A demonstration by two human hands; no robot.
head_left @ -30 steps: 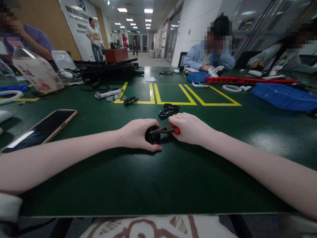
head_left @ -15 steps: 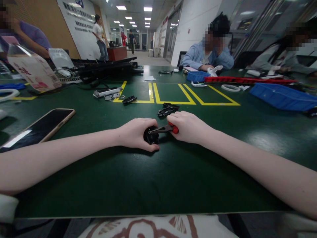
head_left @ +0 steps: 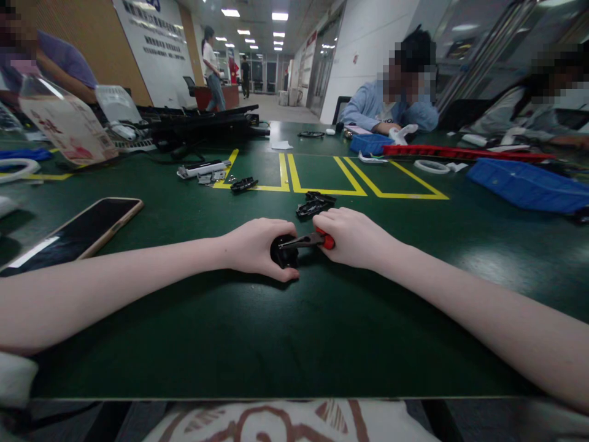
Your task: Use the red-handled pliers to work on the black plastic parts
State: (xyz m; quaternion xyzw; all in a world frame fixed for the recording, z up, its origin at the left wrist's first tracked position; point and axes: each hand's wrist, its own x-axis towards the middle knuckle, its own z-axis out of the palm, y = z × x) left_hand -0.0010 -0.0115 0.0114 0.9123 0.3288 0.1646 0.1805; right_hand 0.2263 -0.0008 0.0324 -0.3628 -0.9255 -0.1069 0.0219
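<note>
Small round black plastic part [head_left: 284, 253] sits on the dark green table mat [head_left: 294, 331], near the middle, pinned under the left hand [head_left: 255, 247], whose fingers curl tight around it. Right hand [head_left: 352, 236] is fisted on the red-handled metal pliers [head_left: 307, 240]; pliers tips rest on the part's top. Against the two earlier frames almost nothing has shifted: same hold, same pliers angle, only small wobble of the view. Judgement: a steady squeeze or pry in progress, no release yet. Outward: loose black plastic pieces [head_left: 313, 205] just beyond the right hand, a black-screened phone [head_left: 78, 233] well left, yellow floor-tape lines [head_left: 322, 178] behind, a blue plastic tray [head_left: 529, 184] far right.
</note>
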